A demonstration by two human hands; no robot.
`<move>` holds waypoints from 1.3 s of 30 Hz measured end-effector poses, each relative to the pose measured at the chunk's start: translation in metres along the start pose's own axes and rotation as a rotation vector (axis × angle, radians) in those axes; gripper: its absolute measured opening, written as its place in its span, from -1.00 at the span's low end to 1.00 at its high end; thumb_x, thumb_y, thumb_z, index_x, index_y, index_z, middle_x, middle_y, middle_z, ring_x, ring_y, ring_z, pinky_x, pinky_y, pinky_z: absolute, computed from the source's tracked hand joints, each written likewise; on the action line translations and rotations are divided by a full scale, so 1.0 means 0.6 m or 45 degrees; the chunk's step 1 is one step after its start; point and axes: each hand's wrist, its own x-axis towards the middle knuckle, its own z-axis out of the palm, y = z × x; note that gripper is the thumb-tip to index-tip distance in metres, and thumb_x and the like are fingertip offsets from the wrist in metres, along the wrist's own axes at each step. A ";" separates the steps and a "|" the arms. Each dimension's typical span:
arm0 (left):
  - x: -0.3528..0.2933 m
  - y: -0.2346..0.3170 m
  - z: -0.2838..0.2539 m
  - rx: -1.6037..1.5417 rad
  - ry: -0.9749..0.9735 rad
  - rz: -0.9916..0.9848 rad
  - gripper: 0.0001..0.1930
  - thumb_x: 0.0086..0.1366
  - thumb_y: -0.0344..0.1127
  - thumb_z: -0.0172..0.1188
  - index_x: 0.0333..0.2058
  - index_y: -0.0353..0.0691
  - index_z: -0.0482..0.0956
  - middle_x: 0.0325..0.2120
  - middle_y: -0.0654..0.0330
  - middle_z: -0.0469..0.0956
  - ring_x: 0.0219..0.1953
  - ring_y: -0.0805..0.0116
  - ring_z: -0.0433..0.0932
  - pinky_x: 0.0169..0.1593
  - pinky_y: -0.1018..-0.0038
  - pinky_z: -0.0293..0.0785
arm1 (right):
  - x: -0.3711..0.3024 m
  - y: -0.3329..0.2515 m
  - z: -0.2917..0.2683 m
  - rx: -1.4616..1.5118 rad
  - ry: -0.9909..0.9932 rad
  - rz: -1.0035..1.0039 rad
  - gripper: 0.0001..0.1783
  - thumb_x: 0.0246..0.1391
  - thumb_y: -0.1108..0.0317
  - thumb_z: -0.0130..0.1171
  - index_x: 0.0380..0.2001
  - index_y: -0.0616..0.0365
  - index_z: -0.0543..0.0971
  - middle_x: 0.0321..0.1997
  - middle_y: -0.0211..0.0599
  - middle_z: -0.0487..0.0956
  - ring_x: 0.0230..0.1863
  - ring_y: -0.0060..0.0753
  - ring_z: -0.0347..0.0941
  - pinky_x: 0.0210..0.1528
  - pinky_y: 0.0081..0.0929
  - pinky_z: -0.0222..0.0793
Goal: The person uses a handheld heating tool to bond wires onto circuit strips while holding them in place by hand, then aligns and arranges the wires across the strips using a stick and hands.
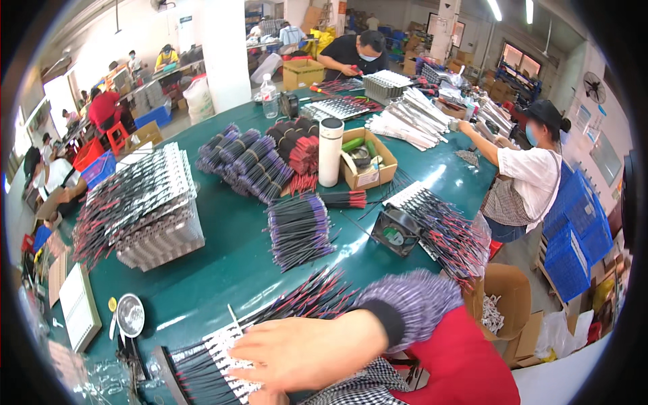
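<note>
My right hand (297, 347) reaches in from the right, in a purple-grey sleeve cover with a dark cuff. Its fingers lie stretched across a white slotted strip (224, 354), touching it. Black wires (199, 374) run through this strip, and more wires with red tips (304, 297) fan out beyond it. A thin white piece (234, 316) sticks up by the fingertips. Under the right hand, a bit of skin (266, 397) shows at the lower edge; it may be my left hand, its fingers hidden. A dark metal bar (169, 374) stands left of the strip.
On the green table (229, 277) stand wire bundles (297, 229), a stack of wired white strips (158, 229), a small fan (396, 231), a white flask (330, 152), a cardboard box (370, 177) and a metal bowl (130, 315). Co-workers (536, 169) sit around it.
</note>
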 end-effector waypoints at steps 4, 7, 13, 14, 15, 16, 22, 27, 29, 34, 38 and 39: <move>-0.003 0.001 0.004 -0.038 0.051 0.021 -0.25 0.17 -0.43 0.06 0.33 -0.64 0.11 -0.57 -0.05 0.59 -0.57 0.04 0.61 -0.50 0.17 0.50 | 0.169 -0.129 -0.072 -0.055 0.049 -0.293 -0.66 -0.10 0.13 0.23 -0.32 0.16 0.63 -0.23 -0.13 0.64 -0.04 -0.11 0.56 -0.02 -0.17 0.44; -0.006 0.004 0.004 -0.051 0.120 0.025 -0.24 0.15 -0.43 0.08 0.32 -0.65 0.13 -0.56 -0.05 0.59 -0.56 0.06 0.61 -0.49 0.18 0.50 | 0.176 -0.194 -0.100 -0.053 0.140 -0.496 -0.77 -0.30 0.16 0.25 -0.75 0.06 0.57 -0.60 -0.37 0.56 -0.38 -0.23 0.52 -0.42 -0.22 0.30; -0.002 0.020 0.019 -0.136 0.271 0.058 -0.24 0.12 -0.42 0.10 0.30 -0.68 0.16 -0.54 -0.04 0.59 -0.54 0.08 0.61 -0.49 0.19 0.51 | 0.216 -0.231 0.006 -0.058 0.696 -0.387 -0.66 -0.23 0.21 0.21 -0.49 0.33 0.59 -0.41 -0.16 0.57 -0.34 -0.24 0.47 -0.30 -0.35 0.36; 0.000 0.023 0.021 -0.145 0.295 0.061 -0.24 0.11 -0.42 0.11 0.29 -0.68 0.16 -0.54 -0.04 0.59 -0.54 0.09 0.61 -0.48 0.20 0.51 | 0.220 -0.228 0.017 -0.101 0.748 -0.457 -0.64 -0.22 0.23 0.22 -0.42 0.34 0.62 -0.34 -0.11 0.60 -0.27 -0.21 0.52 -0.23 -0.31 0.42; 0.001 0.025 0.022 -0.149 0.327 0.060 -0.23 0.11 -0.42 0.11 0.29 -0.69 0.17 -0.54 -0.04 0.59 -0.54 0.09 0.62 -0.48 0.20 0.51 | 0.223 -0.223 0.026 -0.151 0.823 -0.528 -0.62 -0.20 0.24 0.24 -0.35 0.35 0.65 -0.27 -0.07 0.63 -0.21 -0.18 0.56 -0.17 -0.28 0.49; 0.004 0.026 0.023 -0.150 0.357 0.055 -0.23 0.10 -0.42 0.11 0.29 -0.69 0.17 -0.53 -0.04 0.59 -0.54 0.10 0.62 -0.48 0.20 0.51 | 0.229 -0.215 0.034 -0.191 0.873 -0.584 -0.59 -0.19 0.26 0.26 -0.28 0.36 0.67 -0.20 -0.03 0.67 -0.14 -0.15 0.60 -0.10 -0.25 0.55; 0.002 0.026 0.001 -0.093 0.577 0.035 -0.23 0.07 -0.41 0.14 0.26 -0.72 0.20 -0.51 -0.03 0.60 -0.52 0.12 0.62 -0.48 0.22 0.52 | 0.208 -0.136 0.059 -0.323 0.061 -0.274 -0.49 -0.06 0.29 0.40 0.01 0.19 0.62 0.05 -0.14 0.64 0.01 -0.18 0.62 0.01 -0.28 0.55; -0.043 -0.001 -0.017 -0.217 0.267 -0.185 -0.20 0.06 -0.41 0.14 0.27 -0.75 0.18 -0.64 0.12 0.56 -0.70 0.23 0.55 -0.62 0.26 0.46 | 0.159 0.006 0.157 -0.357 0.234 0.205 -0.40 0.10 0.36 0.27 0.22 0.32 0.45 0.32 0.07 0.45 0.33 0.05 0.38 0.33 -0.16 0.34; -0.056 -0.029 -0.015 -0.040 0.371 -0.185 -0.18 0.10 -0.45 0.14 0.31 -0.74 0.10 -0.72 0.26 0.46 -0.80 0.29 0.43 -0.72 0.30 0.30 | 0.107 0.063 0.213 -0.460 0.146 0.407 -0.33 0.22 0.24 0.21 0.32 0.31 0.34 0.44 0.09 0.31 0.47 0.03 0.21 0.43 -0.05 0.18; -0.046 -0.080 0.001 0.014 0.254 -0.175 -0.14 0.05 -0.43 0.15 0.33 -0.72 0.09 -0.71 0.20 0.48 -0.75 0.29 0.51 -0.65 0.34 0.41 | -0.024 0.130 0.315 -0.528 -0.162 0.710 -0.24 0.30 0.02 0.11 0.40 0.26 0.26 0.51 0.04 0.21 0.54 0.02 0.07 0.50 0.08 -0.02; -0.047 -0.085 0.005 -0.016 0.122 -0.238 -0.14 0.07 -0.46 0.15 0.34 -0.70 0.04 -0.67 0.09 0.54 -0.70 0.11 0.54 -0.59 0.20 0.44 | -0.049 0.141 0.331 -0.536 -0.171 0.712 -0.21 0.33 -0.10 0.00 0.43 0.22 0.24 0.53 0.01 0.20 0.55 0.02 0.06 0.51 0.10 -0.06; -0.048 -0.085 0.005 -0.073 0.112 -0.252 -0.15 0.10 -0.45 0.15 0.35 -0.67 0.04 -0.66 0.08 0.55 -0.70 0.08 0.54 -0.59 0.17 0.44 | -0.048 0.141 0.331 -0.552 -0.123 0.692 -0.21 0.34 -0.11 -0.02 0.43 0.22 0.23 0.53 0.01 0.20 0.55 0.02 0.06 0.52 0.10 -0.07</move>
